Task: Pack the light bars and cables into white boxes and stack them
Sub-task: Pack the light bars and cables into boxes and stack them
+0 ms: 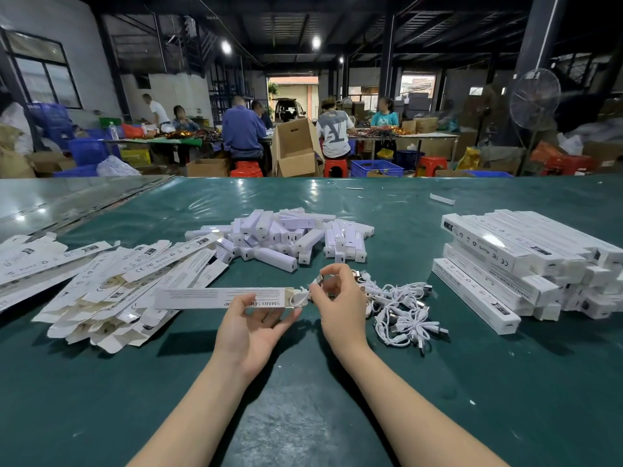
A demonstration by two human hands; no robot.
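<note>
table cover [303, 416]: glossy green plastic | boxes [499, 251]: matt white card | cables [404, 308]: smooth plastic

on the table [303, 399] before us, a pile of flat boxes [111, 284] lies at the left, a heap of light bars [279, 237] at the far middle, and a stack of packed boxes [526, 261] at the right. the cables [401, 308] lie nearer, just left of that stack. a box [219, 297] lies across the near middle in our left hand [251, 326], with our right hand [337, 298] at its right end.
</note>
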